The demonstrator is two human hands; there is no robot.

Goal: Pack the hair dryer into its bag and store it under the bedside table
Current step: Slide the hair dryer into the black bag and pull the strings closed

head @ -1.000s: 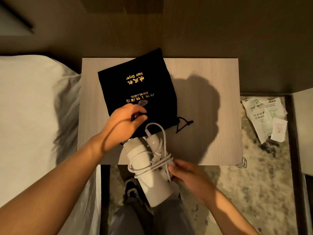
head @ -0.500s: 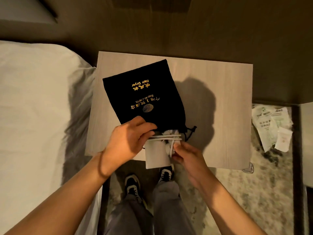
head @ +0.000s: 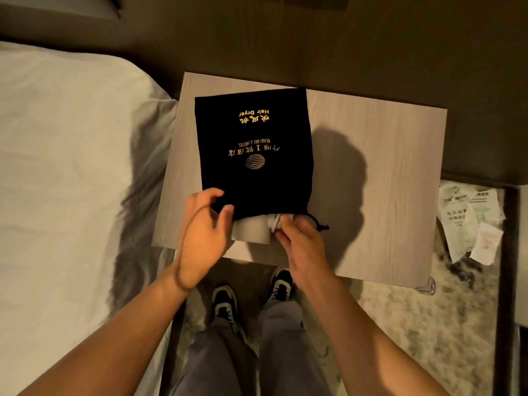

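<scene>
Hair dryer (head: 251,231) half inside bag (head: 254,155), between hands, left hand (head: 200,232) pinching bag mouth, right hand (head: 300,241) gripping dryer

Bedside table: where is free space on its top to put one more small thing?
The table is bare right of the bag, up to its right and near edges. A thin strip lies free left of the bag. The near-left edge is crowded: left hand, right hand and dryer.
</scene>
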